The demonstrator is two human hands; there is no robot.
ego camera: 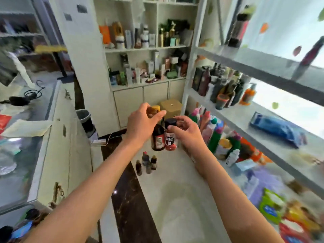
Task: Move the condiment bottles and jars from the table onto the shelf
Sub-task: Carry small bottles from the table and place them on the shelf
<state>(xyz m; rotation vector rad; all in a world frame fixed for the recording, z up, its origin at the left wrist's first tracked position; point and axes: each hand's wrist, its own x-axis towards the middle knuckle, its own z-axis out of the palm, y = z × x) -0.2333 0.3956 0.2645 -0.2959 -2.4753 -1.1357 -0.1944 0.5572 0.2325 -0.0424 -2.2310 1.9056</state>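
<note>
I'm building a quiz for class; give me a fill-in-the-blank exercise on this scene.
1. The left hand grips a dark bottle by its ____ cap.
2. The right hand holds a red jar with a ____ lid.
3. The small bottles below the hands number ____.

Missing: yellow; black; four

Two bare forearms, left hand and right hand, showing no sleeves, rings, watch or gloves, extending beside the shelf.
</note>
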